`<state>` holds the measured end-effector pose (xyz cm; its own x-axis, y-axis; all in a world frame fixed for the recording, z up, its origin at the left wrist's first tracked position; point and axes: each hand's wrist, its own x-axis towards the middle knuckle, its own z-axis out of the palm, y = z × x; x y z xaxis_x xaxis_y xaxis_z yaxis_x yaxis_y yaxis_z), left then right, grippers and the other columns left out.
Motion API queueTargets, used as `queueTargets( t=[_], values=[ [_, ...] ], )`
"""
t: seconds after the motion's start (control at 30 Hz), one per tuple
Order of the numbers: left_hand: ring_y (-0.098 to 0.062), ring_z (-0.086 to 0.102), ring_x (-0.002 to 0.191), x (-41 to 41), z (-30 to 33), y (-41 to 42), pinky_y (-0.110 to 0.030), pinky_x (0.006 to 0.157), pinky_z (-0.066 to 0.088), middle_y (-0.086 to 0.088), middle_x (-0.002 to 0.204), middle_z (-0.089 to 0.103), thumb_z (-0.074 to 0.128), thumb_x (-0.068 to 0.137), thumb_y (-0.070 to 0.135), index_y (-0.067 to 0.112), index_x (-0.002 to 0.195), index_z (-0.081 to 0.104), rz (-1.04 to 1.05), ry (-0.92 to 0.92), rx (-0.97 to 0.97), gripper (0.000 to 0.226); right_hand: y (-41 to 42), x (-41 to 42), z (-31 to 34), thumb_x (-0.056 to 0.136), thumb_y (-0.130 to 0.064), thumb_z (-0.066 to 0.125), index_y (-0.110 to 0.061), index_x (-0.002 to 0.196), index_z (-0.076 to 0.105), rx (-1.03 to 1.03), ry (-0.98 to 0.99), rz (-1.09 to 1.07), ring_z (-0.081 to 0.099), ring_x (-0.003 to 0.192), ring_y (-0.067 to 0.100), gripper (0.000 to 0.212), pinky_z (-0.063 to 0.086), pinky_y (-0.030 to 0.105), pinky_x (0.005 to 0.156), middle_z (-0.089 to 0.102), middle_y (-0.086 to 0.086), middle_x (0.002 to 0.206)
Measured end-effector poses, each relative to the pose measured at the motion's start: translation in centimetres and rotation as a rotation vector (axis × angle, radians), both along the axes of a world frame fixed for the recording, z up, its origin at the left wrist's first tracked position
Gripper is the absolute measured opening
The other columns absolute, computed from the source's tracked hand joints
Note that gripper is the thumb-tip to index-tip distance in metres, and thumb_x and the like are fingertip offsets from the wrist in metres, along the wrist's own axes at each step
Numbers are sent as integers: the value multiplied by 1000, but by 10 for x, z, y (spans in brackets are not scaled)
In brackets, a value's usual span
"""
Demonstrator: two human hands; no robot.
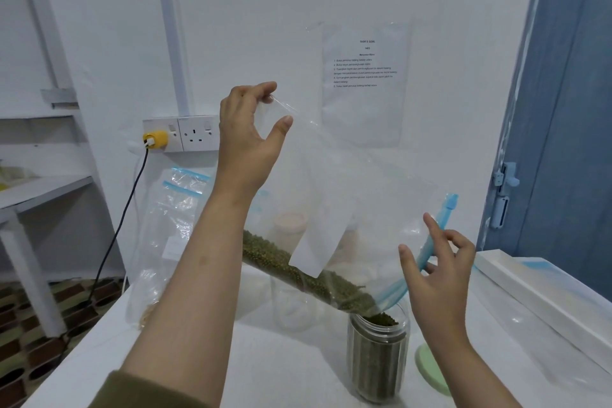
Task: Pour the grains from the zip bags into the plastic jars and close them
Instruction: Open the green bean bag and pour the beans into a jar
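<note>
Head view, looking down over my white desk (281, 358): it carries everything, so I work standing over it with the jar close at 5 o'clock. Biggest in my grip is the clear zip bag (347, 195), tilted so its blue zip mouth hangs low at 4 o'clock and its closed bottom corner rides high at 12 o'clock; that slope lets the green grains (298, 272) slide along the lower fold toward the opening. My left hand (248, 136) pinches the raised corner between fingertips and thumb to keep the bag steep. My right hand (437, 272) pinches the blue zip strip beside the mouth, other fingers spread, steering the spout over the plastic jar (377, 354). That jar stands upright, nearly full of grains to the brim, which I judge means the pour is almost done and overflow is the risk. Its green lid (430, 371) lies just beside it at 3 o'clock, ready for closing. Behind, at 9 o'clock, another zip bag (165, 242) leans waiting, and an empty clear jar (291, 308) stands at 11 o'clock of the full one.
</note>
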<state>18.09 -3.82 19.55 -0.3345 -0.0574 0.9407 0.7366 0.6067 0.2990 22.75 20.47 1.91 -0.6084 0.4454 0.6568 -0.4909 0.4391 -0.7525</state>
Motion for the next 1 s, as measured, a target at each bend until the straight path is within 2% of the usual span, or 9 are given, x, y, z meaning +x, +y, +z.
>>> queueTargets(
  t=[0.1, 0.2, 0.3, 0.43, 0.6, 0.67, 0.8, 0.9, 1.0],
  values=[
    [-18, 47, 118, 0, 0, 0, -29, 104, 40, 7, 114, 51, 68, 89, 23, 16, 130, 56, -3, -3, -2, 43, 0, -2, -4, 84, -22, 77, -22, 131, 61, 146, 20, -195, 34, 103, 12, 50, 36, 22, 94, 31, -5, 116],
    [-18, 47, 118, 1, -1, 1, -34, 104, 41, 9, 114, 50, 68, 89, 24, 17, 130, 56, -4, -4, -8, 43, -2, -5, -4, 84, -20, 77, -24, 120, 67, 353, 48, -327, 36, 102, 16, 37, 30, 38, 85, 47, 1, 112],
    [-18, 47, 118, 1, -1, 2, -35, 105, 41, 9, 114, 50, 68, 90, 24, 17, 130, 56, -6, -5, -10, 43, -9, -12, 5, 90, -24, 69, -26, 120, 67, 498, 132, -271, 45, 106, 22, 31, 26, 36, 87, 55, 0, 112],
    [-17, 47, 118, 1, -1, 1, -33, 104, 41, 8, 114, 51, 68, 90, 24, 17, 130, 56, -4, -5, -8, 42, -27, -20, 39, 93, -35, 58, -28, 125, 66, 593, 208, -187, 44, 118, 26, 34, 31, 42, 96, 54, 1, 125],
    [-17, 47, 118, 1, -1, 0, -34, 104, 42, 9, 114, 50, 68, 90, 25, 17, 130, 56, 8, -9, -19, 43, -31, -35, 79, 94, -48, 53, -43, 126, 63, 732, 205, -178, 29, 136, 33, 33, 21, 48, 106, 35, 8, 152],
    [-17, 47, 118, 2, -1, -1, -33, 104, 42, 9, 115, 50, 68, 90, 24, 17, 130, 56, 8, -10, -21, 43, -27, -38, 85, 93, -58, 49, -48, 125, 61, 758, 168, -126, 33, 136, 29, 35, 18, 49, 108, 30, 5, 156],
    [-16, 47, 118, 4, -1, -2, -33, 104, 41, 9, 115, 50, 68, 90, 23, 17, 130, 56, 9, -15, -27, 43, -20, -40, 87, 90, -69, 42, -54, 131, 53, 828, 92, -62, 42, 114, 19, 45, 17, 37, 94, 46, -3, 137],
    [-17, 47, 119, 4, -2, -3, -34, 105, 41, 9, 115, 50, 68, 90, 23, 17, 130, 56, 3, -24, -23, 43, -18, -41, 90, 91, -50, 59, -50, 135, 51, 876, 150, -109, 42, 101, 18, 45, 13, 33, 86, 52, -7, 110],
    [-17, 46, 119, 5, -1, -4, -32, 105, 40, 8, 116, 50, 68, 89, 23, 16, 130, 56, -3, -22, -14, 43, -15, -40, 99, 88, -27, 73, -39, 136, 54, 881, 221, -165, 42, 95, 19, 54, 11, 30, 82, 55, -6, 99]
  ],
)
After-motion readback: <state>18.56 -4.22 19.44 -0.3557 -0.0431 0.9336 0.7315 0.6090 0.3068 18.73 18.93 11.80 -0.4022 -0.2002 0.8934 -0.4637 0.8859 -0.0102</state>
